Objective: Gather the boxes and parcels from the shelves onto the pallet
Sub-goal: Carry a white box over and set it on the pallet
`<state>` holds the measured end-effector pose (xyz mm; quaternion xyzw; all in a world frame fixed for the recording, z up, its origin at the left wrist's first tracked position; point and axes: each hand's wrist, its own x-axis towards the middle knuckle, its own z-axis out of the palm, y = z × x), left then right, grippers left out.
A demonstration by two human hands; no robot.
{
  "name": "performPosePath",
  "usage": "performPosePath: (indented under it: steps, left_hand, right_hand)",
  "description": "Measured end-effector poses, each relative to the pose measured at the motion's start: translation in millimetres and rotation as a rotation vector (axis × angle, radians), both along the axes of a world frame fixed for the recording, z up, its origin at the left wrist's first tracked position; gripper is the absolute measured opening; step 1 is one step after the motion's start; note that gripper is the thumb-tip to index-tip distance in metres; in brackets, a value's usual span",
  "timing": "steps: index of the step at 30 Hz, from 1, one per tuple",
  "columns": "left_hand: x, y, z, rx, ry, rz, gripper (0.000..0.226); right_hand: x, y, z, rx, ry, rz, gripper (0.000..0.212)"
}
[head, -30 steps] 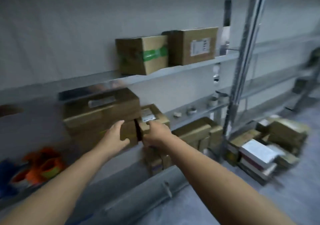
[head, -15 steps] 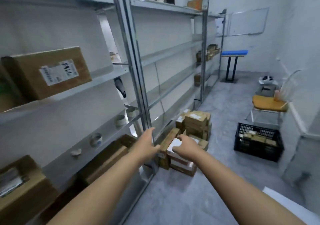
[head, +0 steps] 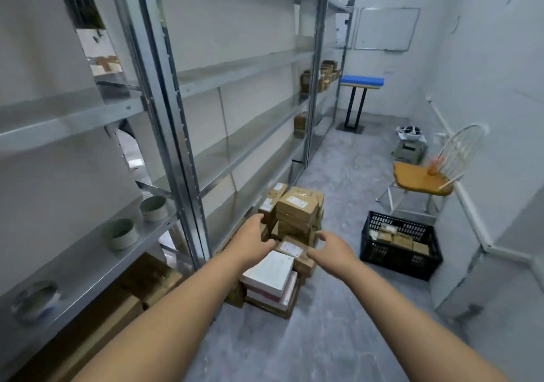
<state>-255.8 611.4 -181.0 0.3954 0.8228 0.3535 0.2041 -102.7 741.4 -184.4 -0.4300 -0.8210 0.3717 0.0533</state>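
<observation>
running down the left wall, the metal shelving is the largest thing, with three upright posts in view and mostly bare tiers. the grey floor lies open between the shelving and the right wall, a clear lane toward the far end. a stack of boxes and parcels sits on the floor just beside the shelving foot; what it rests on is hidden, so a pallet cannot be confirmed. more brown boxes remain on the far shelves, and large brown cartons fill the lowest tier nearby. one black crate holding small packages stands to the right of the stack, apart from it. one chair with a wooden seat stands against the right wall. one blue-topped bench stands at the far end. three tape rolls lie along the near shelf edge. both hands are empty with fingers spread: the left hand and the right hand hover apart above the stack's white parcel.
</observation>
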Motion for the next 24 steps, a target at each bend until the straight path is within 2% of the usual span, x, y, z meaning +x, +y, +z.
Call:
performPosePath:
  steps: [5,8,13,17,21,24]
  left_hand:
    - [-89,69,-20,0.029,-0.083,-0.009,0.050]
    - [-132,102,-43,-0.017,-0.139,0.037,0.061]
    - [-183,150,-101,-0.178,-0.194,0.036,0.067]
    - [-232,205,-155,-0.229,-0.238,0.084,0.069]
    - [-262,246,-214,-0.281,-0.300,0.176,0.050]
    - [-280,267,-257,-0.369,-0.381,0.192,0.050]
  right_hand:
    - [-85,67,-14,-0.033,0.015,-0.048,0.066]
    - [-122,97,-39,-0.072,0.005,-0.069,0.064]
    - [-169,147,-101,-0.142,-0.148,-0.049,0.063]
    - [-223,210,-151,-0.148,-0.209,0.031,0.066]
    - [-264,264,-207,-0.217,-0.242,0.035,0.060]
    - [-282,293,-255,-0.263,-0.308,0.060,0.055]
